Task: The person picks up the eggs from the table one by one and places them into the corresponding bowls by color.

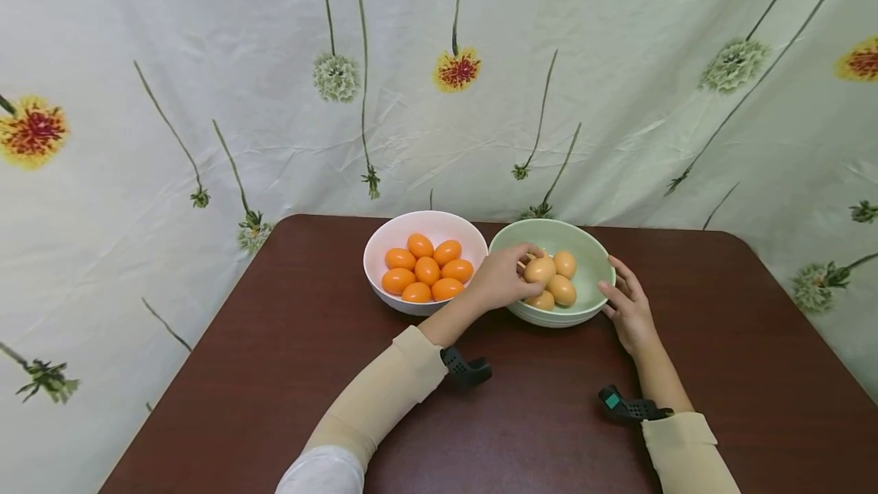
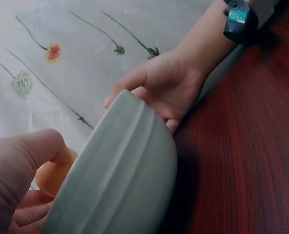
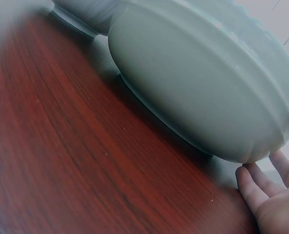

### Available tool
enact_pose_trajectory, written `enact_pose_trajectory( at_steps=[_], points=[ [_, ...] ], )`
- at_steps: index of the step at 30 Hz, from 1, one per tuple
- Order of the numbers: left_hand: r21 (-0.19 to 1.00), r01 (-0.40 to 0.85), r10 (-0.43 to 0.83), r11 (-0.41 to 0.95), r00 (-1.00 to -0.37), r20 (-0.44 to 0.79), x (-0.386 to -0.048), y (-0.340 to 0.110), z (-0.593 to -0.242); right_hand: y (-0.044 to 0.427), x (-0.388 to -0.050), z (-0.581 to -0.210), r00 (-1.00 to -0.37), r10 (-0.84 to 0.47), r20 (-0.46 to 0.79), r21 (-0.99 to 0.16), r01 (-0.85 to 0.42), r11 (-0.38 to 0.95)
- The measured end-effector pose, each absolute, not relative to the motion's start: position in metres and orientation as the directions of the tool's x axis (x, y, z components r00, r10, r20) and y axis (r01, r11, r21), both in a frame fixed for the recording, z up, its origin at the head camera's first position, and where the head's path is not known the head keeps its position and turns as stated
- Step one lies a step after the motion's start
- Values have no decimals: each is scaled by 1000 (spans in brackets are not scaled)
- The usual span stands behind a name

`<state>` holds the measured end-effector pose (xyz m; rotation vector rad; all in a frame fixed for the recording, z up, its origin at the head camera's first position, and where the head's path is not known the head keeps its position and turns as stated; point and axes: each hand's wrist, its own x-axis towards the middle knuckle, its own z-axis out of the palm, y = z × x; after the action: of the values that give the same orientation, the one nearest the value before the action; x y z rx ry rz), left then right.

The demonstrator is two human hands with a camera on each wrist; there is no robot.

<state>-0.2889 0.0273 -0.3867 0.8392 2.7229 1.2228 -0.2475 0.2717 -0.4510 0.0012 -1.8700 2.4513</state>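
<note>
In the head view my left hand (image 1: 499, 279) reaches over the near left rim of a pale green bowl (image 1: 588, 250) and pinches a light brown egg (image 1: 539, 271) between thumb and fingers. Several more brown eggs (image 1: 562, 290) lie in that bowl, some partly hidden behind the hand. My right hand (image 1: 634, 317) holds the bowl's right rim, thumb at the edge and fingers around the outer wall. In the left wrist view the pinched egg (image 2: 54, 176) shows partly behind the bowl's ridged side. The right wrist view shows fingertips (image 3: 252, 187) against the bowl's lower wall.
A white bowl (image 1: 373, 261) with several glossy orange egg-shaped pieces (image 1: 427, 271) stands just left of the green bowl. Both rest near the back edge of a dark red-brown table (image 1: 535, 395). Behind it hangs a flower-printed cloth (image 1: 274, 59).
</note>
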Motion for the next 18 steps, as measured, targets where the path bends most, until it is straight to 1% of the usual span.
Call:
enact_pose_trajectory(
  at_steps=[11,18],
  points=[
    [666,487,504,565,-843,188,-298,36,-393,271,-248,-450,-998,46,29,-966,-40,-255],
    [583,515,529,628,-832,167,-301,39,-393,271,-248,-451,-998,50,37,-964,-48,-262]
  ],
)
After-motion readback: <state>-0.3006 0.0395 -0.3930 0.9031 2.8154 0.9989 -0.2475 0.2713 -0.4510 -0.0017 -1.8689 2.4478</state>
